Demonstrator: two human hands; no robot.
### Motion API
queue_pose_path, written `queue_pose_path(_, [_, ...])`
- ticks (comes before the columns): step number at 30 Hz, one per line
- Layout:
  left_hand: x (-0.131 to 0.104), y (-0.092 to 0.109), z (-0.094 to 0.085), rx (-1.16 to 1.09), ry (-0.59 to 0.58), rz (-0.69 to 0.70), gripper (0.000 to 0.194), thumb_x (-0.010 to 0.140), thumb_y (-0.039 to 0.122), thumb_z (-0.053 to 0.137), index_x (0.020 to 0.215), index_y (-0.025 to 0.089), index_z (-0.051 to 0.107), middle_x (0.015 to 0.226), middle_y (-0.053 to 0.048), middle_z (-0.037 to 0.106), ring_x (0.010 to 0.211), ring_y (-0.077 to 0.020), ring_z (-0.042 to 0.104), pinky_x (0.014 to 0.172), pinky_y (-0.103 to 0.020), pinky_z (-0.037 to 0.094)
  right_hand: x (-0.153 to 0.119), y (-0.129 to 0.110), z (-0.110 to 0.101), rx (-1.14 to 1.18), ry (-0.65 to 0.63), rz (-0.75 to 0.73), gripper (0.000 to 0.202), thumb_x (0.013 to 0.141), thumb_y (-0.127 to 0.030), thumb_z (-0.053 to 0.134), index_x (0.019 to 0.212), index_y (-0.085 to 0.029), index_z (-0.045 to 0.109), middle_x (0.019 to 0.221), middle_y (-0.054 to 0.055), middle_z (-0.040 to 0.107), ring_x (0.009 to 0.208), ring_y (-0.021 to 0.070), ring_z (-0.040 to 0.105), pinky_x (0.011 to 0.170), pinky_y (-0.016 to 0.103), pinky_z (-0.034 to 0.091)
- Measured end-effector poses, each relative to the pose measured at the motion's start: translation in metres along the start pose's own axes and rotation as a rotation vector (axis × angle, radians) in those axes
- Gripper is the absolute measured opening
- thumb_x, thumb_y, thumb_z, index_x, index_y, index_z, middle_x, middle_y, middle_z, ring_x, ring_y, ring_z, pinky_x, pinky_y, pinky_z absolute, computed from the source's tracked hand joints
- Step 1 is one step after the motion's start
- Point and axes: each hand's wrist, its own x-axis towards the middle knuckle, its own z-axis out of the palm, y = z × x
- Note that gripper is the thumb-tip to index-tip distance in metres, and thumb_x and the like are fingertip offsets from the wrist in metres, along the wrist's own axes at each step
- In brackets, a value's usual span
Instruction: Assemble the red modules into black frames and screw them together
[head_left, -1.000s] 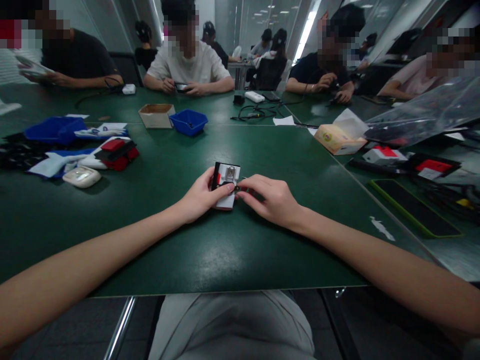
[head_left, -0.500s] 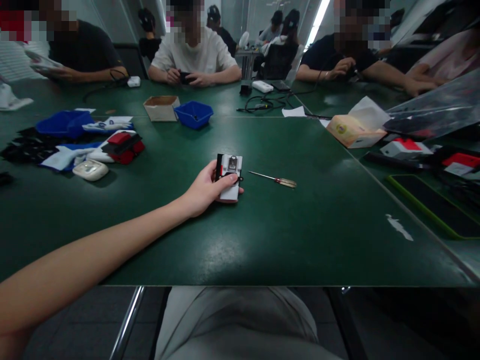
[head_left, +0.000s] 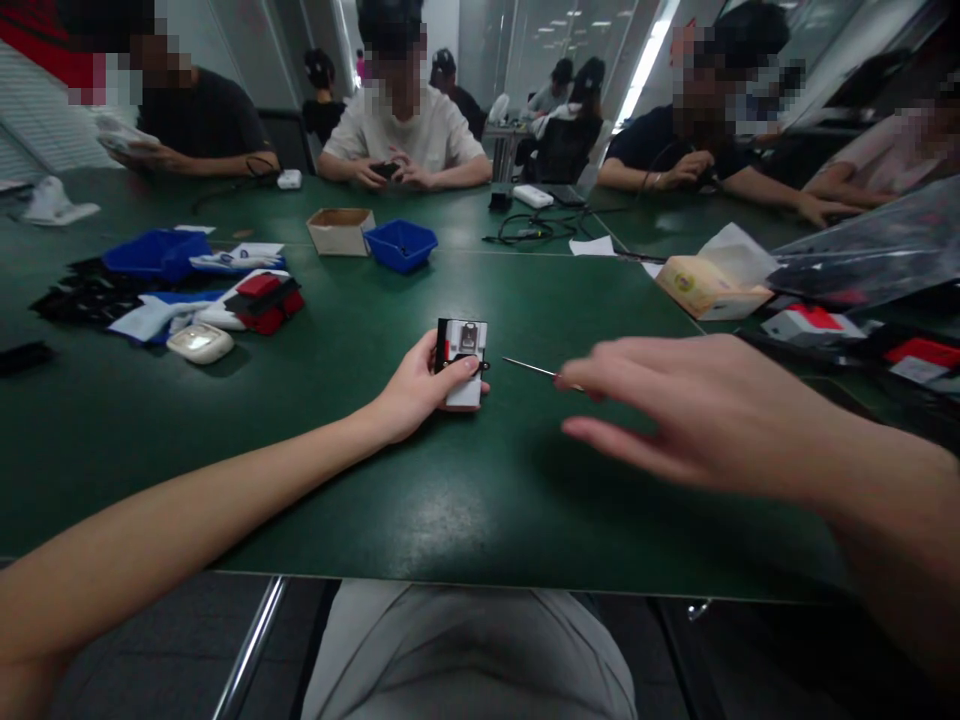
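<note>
The left hand (head_left: 416, 395) grasps a small white, black and red rectangular device (head_left: 463, 395). Right of the device is a slim metal-shafted screwdriver (head_left: 529, 367); the right hand (head_left: 667, 415), fingers and thumb parted, hangs over its handle (whether touching, I cannot tell).

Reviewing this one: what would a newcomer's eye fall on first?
Likely the right hand, large, blurred and open at the right, partly hiding a screwdriver. Next, near the centre, the left hand gripping a small device. Farther back on the green table, a blue tray stands out beside an open box.
</note>
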Motion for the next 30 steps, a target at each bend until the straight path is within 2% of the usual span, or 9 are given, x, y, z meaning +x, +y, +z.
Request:
queue_pose_path(4, [-0.001, 0.000, 0.000, 0.019, 0.007, 0.009, 0.057, 0.076, 0.041, 0.087, 0.114, 0.017, 0.052, 0.103, -0.005, 0.066, 0.081, -0.0225, 0.077, 0.065, -0.032, 0.065, -0.001, 0.043, 0.051, -0.025, -0.247, 0.226, 0.053, 0.099, -0.045, 0.053, 0.140, -0.012, 0.054, 0.119, 0.020, 0.068, 0.095, 0.0315, 0.071, 0.073, 0.040, 0.056])
queue_pose_path(5, [-0.001, 0.000, 0.000, 0.023, 0.007, 0.011, 0.057, 0.076, 0.041, 0.087, 0.114, 0.017, 0.051, 0.104, -0.005, 0.066, 0.081, -0.0224, 0.077, 0.066, -0.033, 0.065, -0.001, 0.052, 0.063, 0.050, -0.300, 0.215, 0.046, 0.101, -0.040, 0.050, 0.138, -0.013, 0.057, 0.118, 0.018, 0.068, 0.095, 0.0292, 0.071, 0.077, 0.039, 0.057])
queue_pose_path(8, [-0.001, 0.001, 0.000, 0.048, 0.016, 0.023, 0.056, 0.077, 0.041, 0.086, 0.115, 0.018, 0.051, 0.104, -0.005, 0.066, 0.082, -0.0230, 0.076, 0.067, -0.034, 0.064, -0.003, 0.064, 0.078, 0.165, -0.248, 0.184, 0.033, 0.103, -0.029, 0.043, 0.117, -0.015, 0.070, 0.109, 0.014, 0.069, 0.091, 0.0248, 0.070, 0.080, 0.037, 0.057])
queue_pose_path(10, [-0.001, 0.001, 0.000, 0.067, 0.028, 0.027, 0.056, 0.078, 0.041, 0.085, 0.115, 0.018, 0.051, 0.103, -0.005, 0.066, 0.082, -0.0231, 0.076, 0.067, -0.034, 0.064, -0.002, 0.061, 0.070, 0.182, -0.089, 0.159, 0.027, 0.102, -0.027, 0.049, 0.110, -0.016, 0.072, 0.105, 0.013, 0.069, 0.087, 0.0232, 0.070, 0.077, 0.036, 0.058])
queue_pose_path(14, [-0.001, 0.001, 0.001, 0.079, 0.054, 0.019, 0.056, 0.079, 0.043, 0.083, 0.116, 0.019, 0.050, 0.105, -0.006, 0.066, 0.081, -0.0222, 0.075, 0.066, -0.035, 0.063, 0.003, 0.034, 0.043, 0.130, 0.362, 0.069, 0.012, 0.099, -0.022, 0.062, 0.106, -0.021, 0.072, 0.105, 0.009, 0.075, 0.089, 0.0214, 0.074, 0.077, 0.034, 0.061])
queue_pose_path(16, [-0.001, 0.001, 0.002, 0.083, 0.073, 0.007, 0.056, 0.080, 0.043, 0.082, 0.117, 0.019, 0.049, 0.106, -0.006, 0.066, 0.081, -0.0226, 0.075, 0.065, -0.036, 0.064, 0.005, 0.017, 0.036, 0.086, 0.479, 0.028, 0.016, 0.099, -0.017, 0.061, 0.109, -0.025, 0.071, 0.108, 0.007, 0.077, 0.094, 0.0214, 0.075, 0.081, 0.035, 0.062])
queue_pose_path(21, [-0.002, 0.001, 0.004, 0.114, 0.115, 0.000, 0.055, 0.083, 0.044, 0.079, 0.122, 0.020, 0.047, 0.103, -0.005, 0.064, 0.084, -0.0245, 0.073, 0.064, -0.039, 0.065, 0.000, -0.013, 0.036, 0.051, 0.566, -0.129, 0.033, 0.097, -0.006, 0.060, 0.125, -0.023, 0.066, 0.118, 0.008, 0.077, 0.101, 0.0209, 0.075, 0.082, 0.034, 0.064])
queue_pose_path(25, [-0.003, 0.000, 0.004, 0.152, 0.125, 0.004, 0.052, 0.085, 0.042, 0.077, 0.123, 0.021, 0.047, 0.107, -0.007, 0.063, 0.087, -0.0249, 0.072, 0.064, -0.039, 0.065, -0.011, -0.019, 0.029, 0.056, 0.500, -0.187, 0.039, 0.098, -0.009, 0.060, 0.132, -0.026, 0.064, 0.127, 0.010, 0.074, 0.111, 0.0245, 0.072, 0.086, 0.039, 0.065])
queue_pose_path(30, [-0.003, -0.002, 0.004, 0.167, 0.125, 0.013, 0.050, 0.087, 0.041, 0.075, 0.123, 0.021, 0.047, 0.108, -0.007, 0.062, 0.088, -0.0250, 0.072, 0.063, -0.038, 0.066, -0.017, -0.020, 0.021, 0.015, 0.486, -0.201, 0.038, 0.098, -0.011, 0.060, 0.133, -0.025, 0.065, 0.131, 0.011, 0.072, 0.115, 0.0263, 0.071, 0.091, 0.041, 0.065])
